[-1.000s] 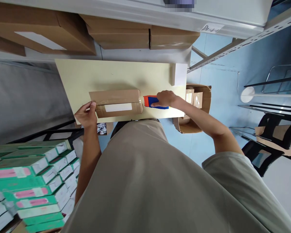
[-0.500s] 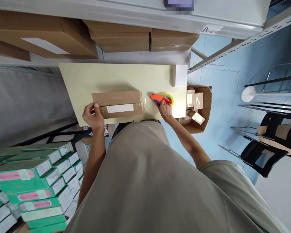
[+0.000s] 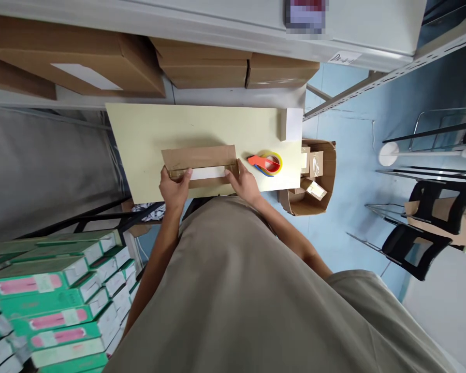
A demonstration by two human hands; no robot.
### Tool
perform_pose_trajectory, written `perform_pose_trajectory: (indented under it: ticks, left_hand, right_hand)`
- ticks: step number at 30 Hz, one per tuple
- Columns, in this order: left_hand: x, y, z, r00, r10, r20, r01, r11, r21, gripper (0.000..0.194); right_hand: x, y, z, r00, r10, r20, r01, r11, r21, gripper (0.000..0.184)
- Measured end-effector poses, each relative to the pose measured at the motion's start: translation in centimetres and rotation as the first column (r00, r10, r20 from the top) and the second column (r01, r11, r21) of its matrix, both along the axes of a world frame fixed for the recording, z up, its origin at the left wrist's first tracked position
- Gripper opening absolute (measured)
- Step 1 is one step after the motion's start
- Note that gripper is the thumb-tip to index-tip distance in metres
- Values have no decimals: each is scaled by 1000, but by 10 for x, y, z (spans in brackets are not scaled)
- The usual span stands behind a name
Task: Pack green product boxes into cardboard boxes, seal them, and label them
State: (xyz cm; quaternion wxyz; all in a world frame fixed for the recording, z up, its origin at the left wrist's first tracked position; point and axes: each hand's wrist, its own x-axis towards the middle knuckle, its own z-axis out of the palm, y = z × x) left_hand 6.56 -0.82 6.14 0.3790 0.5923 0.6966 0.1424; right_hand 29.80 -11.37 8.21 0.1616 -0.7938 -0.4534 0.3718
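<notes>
A long brown cardboard box (image 3: pixel 202 155) with a white label (image 3: pixel 207 173) lies on the pale yellow tabletop (image 3: pixel 147 129). My left hand (image 3: pixel 174 189) grips the box's left end, thumb on top near the label. At its right end, my right hand (image 3: pixel 244 182) has the box between thumb and fingers. Some of the fingers are hidden behind the cardboard. Just right of that hand, an orange tape dispenser (image 3: pixel 261 163) with a yellow-rimmed roll rests on the tabletop, touched by neither hand.
A white box (image 3: pixel 293 124) stands at the tabletop's far right corner. Beyond the right edge, an open carton (image 3: pixel 328 176) holds several small boxes. Large brown cartons (image 3: pixel 205 72) line the shelf ahead. Green-and-white boxes (image 3: pixel 62 290) are stacked lower left; black chairs (image 3: pixel 415 251) stand right.
My right hand has let go of the tape dispenser, now lying on the tabletop, and has moved left onto the box's right end. My left hand still holds the left end.
</notes>
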Motion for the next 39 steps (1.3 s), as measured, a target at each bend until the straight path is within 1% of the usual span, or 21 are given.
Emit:
perform_pose_trajectory:
  ticks: [3,5,7,10,12,14,16,18,21,23,25,27,28,30,33,35,36,39]
  left_hand:
    - [-3,0,-4,999,30,-17,-29,999,36,57]
    - [-6,0,-6,1000,9,9,-10,999,50,51]
    - [-11,1,-8,998,-16,68,12,998,62,43]
    - [-19,4,-12,986,-50,158,41,997,59,36]
    - [-23,7,-16,981,-49,186,44,999,29,32]
    - [-26,10,-21,979,-17,204,17,1000,3,31]
    - [-28,15,-24,981,30,193,-30,1000,-6,34]
    - [-29,22,-25,985,62,161,-61,998,-10,35]
    - [-33,36,-20,985,72,154,-74,997,4,31]
    - [-37,46,-13,978,66,196,-79,995,59,34]
    - [-42,56,-6,967,46,250,-78,990,116,37]
    - [-47,64,-3,956,39,290,-83,987,139,38]
    - [-50,66,-3,953,41,301,-85,987,134,37]
    - [-56,66,-8,953,50,300,-80,993,90,35]
    - [-68,56,-24,970,48,237,-44,999,-21,34]
    - [-76,44,-36,978,61,200,-44,995,-91,36]
    - [-80,39,-41,978,73,196,-50,992,-118,37]
    - [-88,26,-52,975,102,197,-70,984,-163,40]
  right_hand:
    - [-17,14,-13,999,-54,2,54,996,-77,103]
    - [-17,18,-24,996,-93,10,93,990,-103,102]
    - [-12,18,-31,993,-114,-2,113,987,-110,91]
    - [-4,14,-33,991,-120,-51,116,990,-80,73]
    - [-2,11,-30,991,-124,-47,122,992,-39,68]
    - [-3,9,-24,985,-169,33,169,986,15,65]
    - [-4,10,-16,969,-225,104,220,974,58,60]
    - [-5,14,-6,961,-252,113,246,967,68,52]
    - [-6,23,9,970,-226,83,221,973,72,44]
    - [-8,31,17,972,-219,80,210,972,107,40]
    - [-11,39,22,969,-239,69,226,961,162,37]
    - [-14,44,22,962,-269,46,254,944,212,35]
    - [-15,46,20,958,-285,32,271,936,223,33]
    - [-18,46,13,951,-308,-4,303,935,184,29]
    - [-25,36,-4,945,-321,-63,324,945,48,16]
    - [-31,25,-16,945,-317,-83,317,948,-11,10]
    - [-35,19,-21,945,-316,-85,315,949,-28,9]
    - [-46,8,-36,947,-308,-92,303,951,-65,16]
